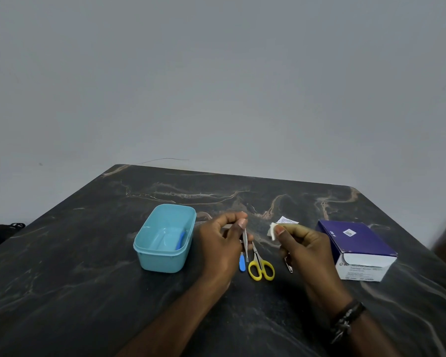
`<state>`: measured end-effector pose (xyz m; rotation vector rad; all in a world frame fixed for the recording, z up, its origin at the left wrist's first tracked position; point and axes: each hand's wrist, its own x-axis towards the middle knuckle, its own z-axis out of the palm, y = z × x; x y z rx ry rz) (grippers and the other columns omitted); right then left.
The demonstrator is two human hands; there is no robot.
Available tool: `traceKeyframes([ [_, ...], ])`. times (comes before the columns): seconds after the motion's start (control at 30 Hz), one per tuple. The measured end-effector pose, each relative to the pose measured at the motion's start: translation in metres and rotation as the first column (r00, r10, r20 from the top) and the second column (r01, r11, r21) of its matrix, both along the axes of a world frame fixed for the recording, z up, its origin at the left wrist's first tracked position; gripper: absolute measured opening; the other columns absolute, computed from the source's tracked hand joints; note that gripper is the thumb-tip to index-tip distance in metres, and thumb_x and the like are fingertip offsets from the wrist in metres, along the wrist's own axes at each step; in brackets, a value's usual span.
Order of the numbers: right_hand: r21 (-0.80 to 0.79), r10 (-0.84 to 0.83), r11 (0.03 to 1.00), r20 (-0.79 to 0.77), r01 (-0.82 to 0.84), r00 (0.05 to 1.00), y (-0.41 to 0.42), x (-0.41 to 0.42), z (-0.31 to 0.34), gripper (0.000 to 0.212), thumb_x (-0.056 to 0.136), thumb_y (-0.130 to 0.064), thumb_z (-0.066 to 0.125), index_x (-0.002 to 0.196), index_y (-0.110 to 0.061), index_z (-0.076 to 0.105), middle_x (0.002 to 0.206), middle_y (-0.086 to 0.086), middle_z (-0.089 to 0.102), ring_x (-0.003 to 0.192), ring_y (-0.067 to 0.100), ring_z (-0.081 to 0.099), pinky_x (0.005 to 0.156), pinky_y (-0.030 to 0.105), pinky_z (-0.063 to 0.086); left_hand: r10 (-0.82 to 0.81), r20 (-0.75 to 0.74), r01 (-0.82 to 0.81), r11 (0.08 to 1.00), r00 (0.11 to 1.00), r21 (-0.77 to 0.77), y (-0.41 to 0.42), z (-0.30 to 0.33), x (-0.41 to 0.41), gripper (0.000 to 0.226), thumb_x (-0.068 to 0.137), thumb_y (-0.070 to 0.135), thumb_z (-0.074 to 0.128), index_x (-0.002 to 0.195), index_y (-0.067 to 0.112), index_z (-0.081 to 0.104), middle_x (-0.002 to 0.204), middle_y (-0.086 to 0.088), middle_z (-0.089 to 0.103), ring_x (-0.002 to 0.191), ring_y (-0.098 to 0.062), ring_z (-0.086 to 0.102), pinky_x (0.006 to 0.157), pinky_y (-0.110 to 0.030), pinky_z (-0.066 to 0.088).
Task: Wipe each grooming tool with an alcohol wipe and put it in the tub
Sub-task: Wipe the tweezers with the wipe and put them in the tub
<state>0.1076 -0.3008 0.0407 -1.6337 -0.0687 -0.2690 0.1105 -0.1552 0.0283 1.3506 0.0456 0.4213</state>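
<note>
I see the left hand (223,240) pinching the tweezers (245,243) near their top, shaft hanging toward 6 o'clock. At 3 o'clock, apart from them, the right hand (303,244) pinches the wipe (273,230). The tub (165,258) sits on the desk (88,292) at 9 o'clock.

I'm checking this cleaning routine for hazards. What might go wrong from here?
1. The left hand pinches the thin tweezers only at the top end; wiping may pull them loose, and they would likely fall on the scissors.
2. The wipe in the right hand is small, so fingers may touch the cleaned metal.
3. The tub sits beyond the left hand, so a drop on the way is possible.
</note>
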Motion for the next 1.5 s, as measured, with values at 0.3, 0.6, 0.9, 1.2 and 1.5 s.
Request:
traceKeyframes([
  [0.3,0.099,0.023,0.995,-0.122,-0.011,0.992,-0.002,0.006,-0.003,0.015,0.092,-0.012,0.062,0.09,-0.009,0.076,0.064,0.008,0.062,0.047,0.008,0.045,0.042,0.02,0.032,-0.222,0.07,0.203,0.957,0.973,0.209,-0.01,0.004,-0.012,0.036,0.082,-0.007,0.066,0.105,0.021,0.068,0.1,-0.004,0.074,0.078,-0.026,0.073,0.068,-0.043,0.06],
  [0.6,0.095,0.034,0.995,-0.134,-0.022,0.99,-0.001,0.003,-0.002,0.016,0.092,-0.011,0.061,0.09,-0.008,0.076,0.058,0.0,0.061,0.049,0.007,0.044,0.041,0.018,0.032,-0.225,0.161,0.15,0.912,0.961,0.382,-0.011,-0.002,-0.016,0.055,0.082,-0.007,0.065,0.127,0.024,0.06,0.114,0.006,0.068,0.08,-0.018,0.073,0.066,-0.034,0.062],
  [0.9,0.078,0.056,0.996,-0.144,-0.045,0.988,0.0,0.002,-0.002,0.016,0.091,-0.014,0.062,0.084,-0.009,0.076,0.064,0.008,0.058,0.053,0.01,0.044,0.041,0.015,0.033,-0.246,0.166,0.16,0.898,0.955,0.409,-0.013,-0.003,-0.016,0.076,0.082,-0.01,0.064,0.137,0.037,0.043,0.12,0.007,0.063,0.074,-0.005,0.072,0.06,-0.018,0.056],
  [1.2,0.037,0.146,0.989,-0.089,-0.143,0.985,0.005,-0.003,-0.002,0.02,0.092,-0.009,0.061,0.091,0.009,0.069,0.043,-0.008,0.057,0.037,-0.002,0.05,0.041,0.007,0.037,-0.214,0.169,0.115,0.879,0.962,0.462,-0.013,-0.009,-0.014,0.09,0.084,-0.006,0.06,0.148,0.04,0.019,0.126,0.014,0.06,0.063,-0.019,0.072,0.054,-0.028,0.058],
  [1.5,0.158,-0.003,0.987,-0.061,0.012,0.998,-0.001,0.007,-0.006,0.019,0.091,-0.017,0.063,0.084,-0.002,0.072,0.051,0.004,0.044,0.048,0.013,0.03,0.045,0.023,0.024,-0.127,0.059,0.085,0.882,0.99,0.463,-0.013,-0.01,-0.012,0.017,0.077,0.031,0.078,0.085,0.02,0.067,0.079,0.005,0.072,0.062,-0.01,0.071,0.058,-0.043,0.06],
])
